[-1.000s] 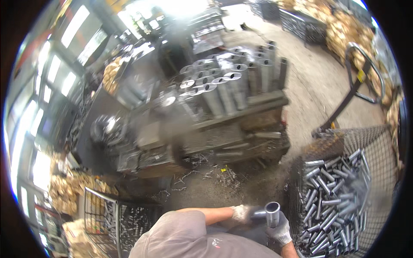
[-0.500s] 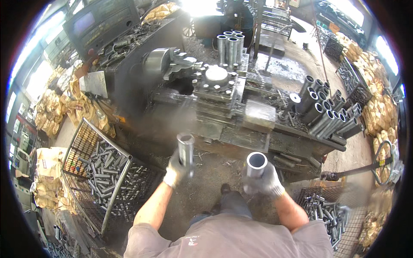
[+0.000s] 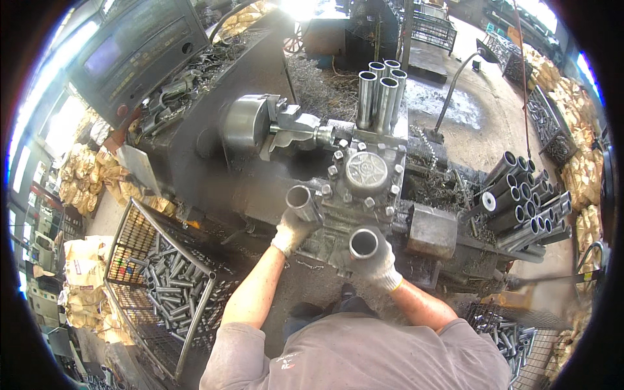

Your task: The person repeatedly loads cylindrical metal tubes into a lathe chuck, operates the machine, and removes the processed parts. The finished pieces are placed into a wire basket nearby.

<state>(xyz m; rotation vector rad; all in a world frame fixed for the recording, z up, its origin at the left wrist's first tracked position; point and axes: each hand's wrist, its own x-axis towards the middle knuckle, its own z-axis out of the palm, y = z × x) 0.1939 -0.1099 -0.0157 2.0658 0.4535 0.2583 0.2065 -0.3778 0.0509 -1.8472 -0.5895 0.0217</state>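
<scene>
My left hand [image 3: 291,233], in a pale work glove, is closed around a short steel tube [image 3: 303,200] whose open end faces up. A second steel tube [image 3: 364,243] is gripped by my right hand [image 3: 382,268], also gloved, with its dark bore toward me. Both tubes are at the front of the lathe, just below the square tool post [image 3: 366,170] with its ring of bolts. To the left of the tool post is the lathe chuck [image 3: 247,123], its jaws pointing right. Several upright tubes [image 3: 383,101] stand behind the tool post.
At right on the lathe bed several steel tubes [image 3: 520,208] lean in a stack, beside a metal box-shaped cover [image 3: 433,231]. Wire bins of tubes stand at lower left [image 3: 211,276] and lower right [image 3: 478,318]. A control panel [image 3: 130,58] rises at upper left.
Both hands have moved forward toward the tool post, each carrying its tube. The right hand has also come in closer to the left. The view has shifted, bringing the lathe nearer.
</scene>
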